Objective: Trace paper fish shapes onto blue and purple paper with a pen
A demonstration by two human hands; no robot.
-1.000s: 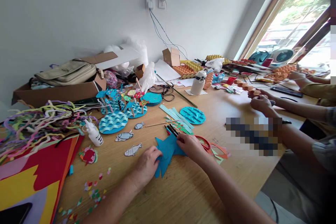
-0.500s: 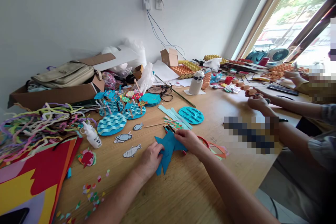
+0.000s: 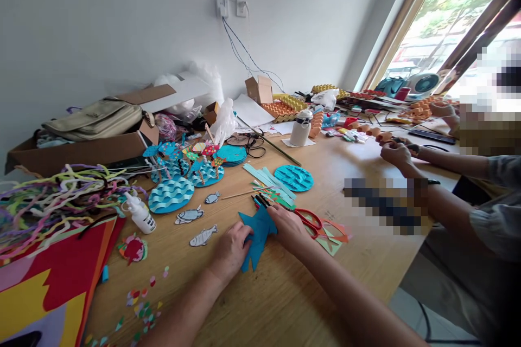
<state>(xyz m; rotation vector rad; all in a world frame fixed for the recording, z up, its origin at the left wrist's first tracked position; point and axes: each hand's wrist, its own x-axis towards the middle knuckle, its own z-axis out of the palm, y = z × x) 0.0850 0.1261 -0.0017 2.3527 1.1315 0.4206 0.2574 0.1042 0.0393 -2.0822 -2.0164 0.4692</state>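
Observation:
A blue paper cutout point(image 3: 256, 233) with several pointed ends lies on the table before me. Its left side is pinched by my left hand point(image 3: 230, 249), the thumb on top. My right hand point(image 3: 287, 225) closes over the cutout's right part; its fingertips are partly hidden. Just beyond those fingers lie black pens point(image 3: 262, 200). Red-handled scissors point(image 3: 311, 222) rest to the right of my right hand, over orange and green paper scraps point(image 3: 334, 236). Grey paper fish point(image 3: 203, 236) lie left of the cutout.
A white glue bottle point(image 3: 140, 214) stands at left beside pipe cleaners point(image 3: 61, 200) and coloured sheets point(image 3: 57, 260). Blue wavy discs point(image 3: 171, 195) sit farther back. A white jar point(image 3: 301, 130) stands beyond a blue disc point(image 3: 293, 178). At right, another person's hands point(image 3: 396, 152) handle an orange egg-carton strip.
My right hand has shifted and covers more of the cutout's right point. More of the scissors and pens shows. My left hand keeps its grip. The view has shifted slightly.

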